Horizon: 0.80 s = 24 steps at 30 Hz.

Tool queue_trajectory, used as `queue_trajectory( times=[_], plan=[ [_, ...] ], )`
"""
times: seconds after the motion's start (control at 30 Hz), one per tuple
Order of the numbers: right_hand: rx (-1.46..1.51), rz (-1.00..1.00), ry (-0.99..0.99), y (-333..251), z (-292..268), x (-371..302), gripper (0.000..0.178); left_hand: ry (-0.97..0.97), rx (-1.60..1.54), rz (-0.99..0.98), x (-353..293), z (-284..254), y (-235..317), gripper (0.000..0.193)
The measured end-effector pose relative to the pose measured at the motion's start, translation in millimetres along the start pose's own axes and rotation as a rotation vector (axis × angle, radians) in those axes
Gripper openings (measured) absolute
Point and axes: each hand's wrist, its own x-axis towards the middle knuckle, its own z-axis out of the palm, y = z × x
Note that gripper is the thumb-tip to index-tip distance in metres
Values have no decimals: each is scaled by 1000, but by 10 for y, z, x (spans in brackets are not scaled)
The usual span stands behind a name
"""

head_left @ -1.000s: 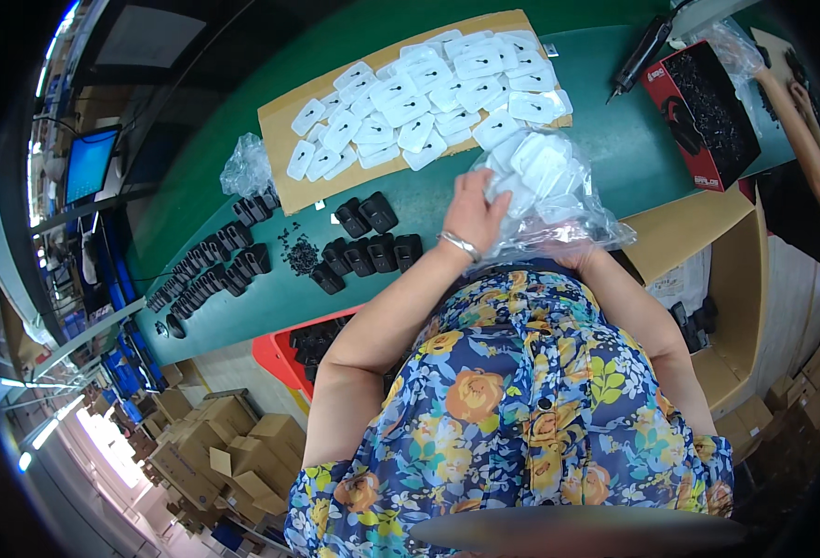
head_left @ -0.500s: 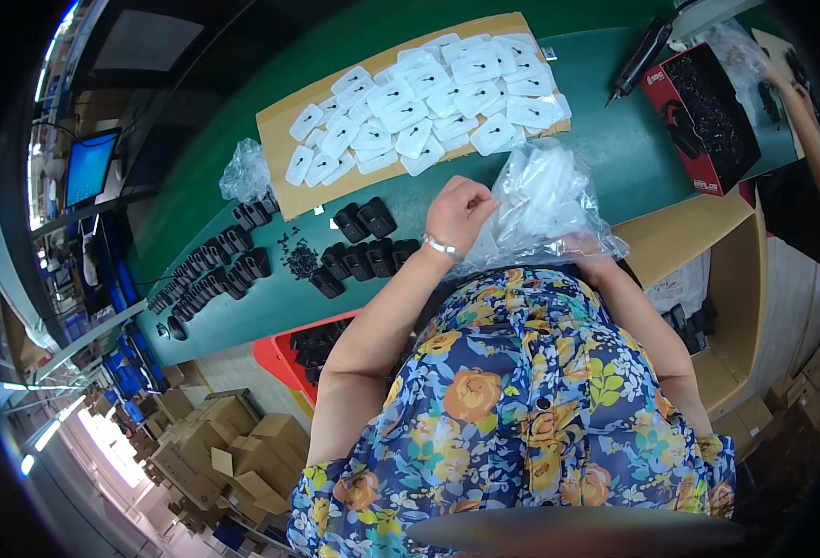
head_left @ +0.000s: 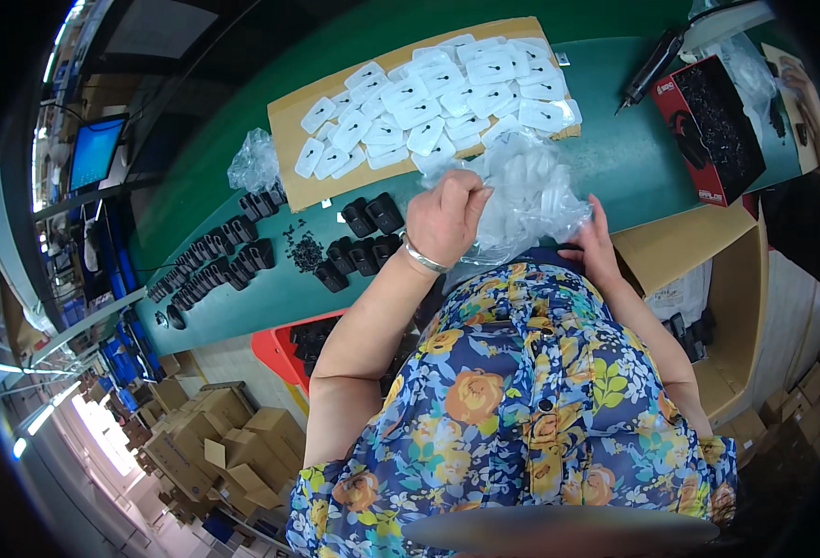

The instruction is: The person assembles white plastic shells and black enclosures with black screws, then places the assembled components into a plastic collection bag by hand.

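A clear plastic bag [head_left: 529, 197] filled with white translucent pieces lies at the table edge in front of me. My left hand [head_left: 445, 216], with a silver bangle at the wrist, is closed in a pinch on the bag's left side. At the bag's right side is my right hand [head_left: 598, 249], its fingers stretched out and apart. Just beyond the bag, many white rounded-rectangle pieces [head_left: 419, 113], each with a small black mark in it, are spread over a cardboard sheet [head_left: 287, 121].
Left on the green table [head_left: 242, 321] stand rows of black housings [head_left: 207, 253] and a heap of small black parts [head_left: 305, 251]. At right are a red box of small black parts [head_left: 724, 130], an electric screwdriver [head_left: 652, 70], an open carton [head_left: 754, 307] and another person's hand [head_left: 800, 88].
My right hand has come out from under the bag film, its fingers spread. My left hand has moved slightly nearer and left, and the bag has shifted and crumpled leftward.
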Motion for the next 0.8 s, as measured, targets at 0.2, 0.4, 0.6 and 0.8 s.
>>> queue_trajectory(
  times=[0.2, 0.4, 0.6, 0.8],
  plan=[
    [-877, -606, 10, -102, 190, 39, 24, -87, -33, -233, 22, -111, -26, 15],
    [-668, -888, 35, -423, 224, -93, 10, -9, 25, -345, 105, -340, 52, 15],
    [-584, -933, -66, -707, 405, -209, 8, 71, -32, -380, 172, -523, 27, 9],
    [-590, -976, -85, -960, 652, -69, 12, 231, -133, -214, 210, -505, -210, 15]
  ],
)
